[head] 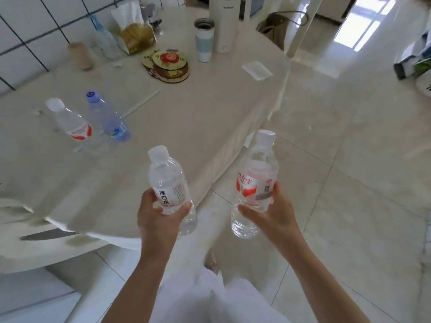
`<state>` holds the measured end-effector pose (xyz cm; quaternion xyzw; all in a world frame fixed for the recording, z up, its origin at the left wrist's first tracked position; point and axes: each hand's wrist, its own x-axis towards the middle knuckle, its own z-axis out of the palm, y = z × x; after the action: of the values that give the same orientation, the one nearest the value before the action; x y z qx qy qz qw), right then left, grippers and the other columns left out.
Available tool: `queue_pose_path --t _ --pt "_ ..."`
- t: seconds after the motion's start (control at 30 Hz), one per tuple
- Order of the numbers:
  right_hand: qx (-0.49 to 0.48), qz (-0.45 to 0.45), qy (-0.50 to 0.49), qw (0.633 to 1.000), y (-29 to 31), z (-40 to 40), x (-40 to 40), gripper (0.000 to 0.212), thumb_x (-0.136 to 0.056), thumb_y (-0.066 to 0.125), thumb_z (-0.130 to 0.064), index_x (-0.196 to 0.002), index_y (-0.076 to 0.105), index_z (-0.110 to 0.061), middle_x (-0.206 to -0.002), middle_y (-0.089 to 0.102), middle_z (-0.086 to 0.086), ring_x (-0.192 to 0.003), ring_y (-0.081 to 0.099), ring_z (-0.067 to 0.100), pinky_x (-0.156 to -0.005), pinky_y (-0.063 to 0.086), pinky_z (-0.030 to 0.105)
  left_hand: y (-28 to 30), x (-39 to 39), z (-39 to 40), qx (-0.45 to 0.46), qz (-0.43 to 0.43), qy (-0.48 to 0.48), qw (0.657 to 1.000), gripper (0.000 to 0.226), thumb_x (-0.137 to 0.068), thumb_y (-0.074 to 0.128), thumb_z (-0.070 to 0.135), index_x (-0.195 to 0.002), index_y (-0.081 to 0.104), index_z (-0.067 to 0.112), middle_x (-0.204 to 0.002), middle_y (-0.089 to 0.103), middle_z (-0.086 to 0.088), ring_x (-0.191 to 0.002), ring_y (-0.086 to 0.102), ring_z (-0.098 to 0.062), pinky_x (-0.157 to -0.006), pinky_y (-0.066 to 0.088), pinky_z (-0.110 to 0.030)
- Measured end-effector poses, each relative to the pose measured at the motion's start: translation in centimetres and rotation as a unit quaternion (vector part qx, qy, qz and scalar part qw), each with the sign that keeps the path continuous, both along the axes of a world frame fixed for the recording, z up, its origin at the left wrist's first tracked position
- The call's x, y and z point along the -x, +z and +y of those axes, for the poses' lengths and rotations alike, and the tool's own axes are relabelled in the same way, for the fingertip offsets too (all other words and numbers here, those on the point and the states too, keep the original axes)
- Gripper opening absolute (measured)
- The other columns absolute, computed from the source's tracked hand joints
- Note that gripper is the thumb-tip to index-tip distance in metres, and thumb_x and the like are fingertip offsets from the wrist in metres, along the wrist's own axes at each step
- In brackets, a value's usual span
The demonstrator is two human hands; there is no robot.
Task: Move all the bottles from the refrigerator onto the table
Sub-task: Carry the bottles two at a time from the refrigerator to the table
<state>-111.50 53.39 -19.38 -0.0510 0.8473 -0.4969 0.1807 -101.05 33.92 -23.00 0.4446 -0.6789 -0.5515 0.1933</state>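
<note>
Left hand (161, 214) wrapped round lower half of white-label bottle (169, 183), thumb on near side, fingers behind; bottle upright, white cap on, held over near edge of table (210, 117). Right hand (271, 210) gripping red-label bottle (255, 180) at label level, thumb across front, fingers curled at far side; upright, capped, held off table edge, over floor tiles (349, 183). The two held bottles close, not touching.

On table, far-left of held pair: second red-label bottle (70, 122) w/ white cap, and just beside it blue-cap bottle (107, 117), both standing, approx. touching at base – can't tell for sure. Further back on table: stack of floral coasters (166, 65), grey-banded tumbler (204, 39) w/ open top, white kettle (224, 22) behind tumbler, tissue pack (133, 31) by tiled wall, brown cup (80, 55) left of it. White paper slip (256, 69) near table's right edge.
</note>
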Motion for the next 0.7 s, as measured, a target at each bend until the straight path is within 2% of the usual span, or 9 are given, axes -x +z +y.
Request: queue_pose_path --t 0.13,0.23,0.3,0.37,0.43,0.53,0.6,0.7 --pt "-0.005 0.000 0.041 0.999 0.1 -4.6 4.5 0.060 -0.063 0.087 -0.020 -0.111 0.052 -0.024 -0.098 0.066 -0.010 -0.092 0.064 0.009 -0.084 0.052 0.034 -0.3 3.1 -3.7 0.012 0.013 0.049 0.999 0.056 -0.059 0.092 0.016 -0.105 0.059 0.014 -0.099 0.068 -0.002 -0.090 0.068 -0.026 -0.076 0.055 -0.037" --pt "-0.007 -0.001 0.070 0.998 0.3 -7.5 7.2 0.057 -0.064 0.086 -0.018 -0.109 0.052 -0.024 -0.099 0.065 -0.008 -0.092 0.063 0.007 -0.077 0.048 0.025 -0.7 4.6 -5.6 0.011 0.022 0.087 0.996 0.053 -0.060 0.091 0.013 -0.102 0.059 0.012 -0.096 0.067 -0.002 -0.088 0.068 -0.025 -0.071 0.055 -0.030" --pt "-0.012 -0.001 0.091 0.996 0.3 -9.4 9.1 0.056 -0.064 0.086 -0.017 -0.106 0.050 -0.026 -0.097 0.064 -0.009 -0.090 0.061 0.005 -0.074 0.046 0.022 -0.9 5.6 -6.7 0.007 0.023 0.108 0.994 0.053 -0.060 0.090 0.011 -0.104 0.059 0.011 -0.095 0.067 -0.001 -0.083 0.068 -0.018 -0.064 0.053 -0.016" --pt "-0.013 0.002 0.111 0.994 0.1 -11.5 11.1 0.055 -0.063 0.086 -0.014 -0.101 0.049 -0.027 -0.093 0.063 -0.010 -0.086 0.060 0.002 -0.071 0.044 0.020 -1.0 6.8 -7.6 0.001 0.030 0.127 0.991 0.054 -0.061 0.090 0.009 -0.105 0.059 0.013 -0.094 0.067 0.001 -0.077 0.067 -0.003 -0.060 0.051 -0.012" --pt "-0.011 0.002 0.125 0.992 -0.4 -13.6 13.2 0.055 -0.063 0.086 -0.009 -0.101 0.049 -0.025 -0.090 0.061 -0.010 -0.083 0.059 0.002 -0.070 0.043 0.020 -1.0 8.1 -8.5 0.003 0.030 0.145 0.989 0.054 -0.062 0.089 0.007 -0.105 0.058 0.015 -0.092 0.066 0.007 -0.073 0.065 0.004 -0.059 0.050 -0.011" --pt "-0.014 -0.002 0.155 0.988 -1.2 -17.1 16.6 0.057 -0.062 0.085 -0.007 -0.095 0.046 -0.030 -0.086 0.058 -0.012 -0.080 0.057 0.003 -0.071 0.044 0.023 -1.1 10.6 -10.3 0.008 0.022 0.178 0.984 0.055 -0.061 0.089 0.006 -0.104 0.057 0.018 -0.091 0.065 0.013 -0.072 0.065 0.007 -0.061 0.052 -0.013" --pt "-0.013 -0.005 0.182 0.983 -1.6 -19.3 19.0 0.057 -0.061 0.085 -0.009 -0.095 0.045 -0.032 -0.086 0.058 -0.012 -0.083 0.058 0.008 -0.076 0.047 0.028 -1.3 12.6 -11.5 -0.002 0.018 0.197 0.980 0.054 -0.061 0.089 0.006 -0.102 0.058 0.020 -0.090 0.067 0.015 -0.071 0.065 0.009 -0.067 0.055 -0.023" --pt "-0.019 -0.006 0.229 0.973 -1.5 -22.8 22.8 0.057 -0.063 0.085 -0.012 -0.100 0.045 -0.029 -0.088 0.058 -0.014 -0.083 0.058 0.006 -0.071 0.044 0.019 -1.5 16.0 -13.8 0.010 -0.007 0.215 0.976 0.055 -0.060 0.090 0.010 -0.103 0.057 0.022 -0.091 0.067 0.016 -0.075 0.066 0.003 -0.073 0.054 -0.033"
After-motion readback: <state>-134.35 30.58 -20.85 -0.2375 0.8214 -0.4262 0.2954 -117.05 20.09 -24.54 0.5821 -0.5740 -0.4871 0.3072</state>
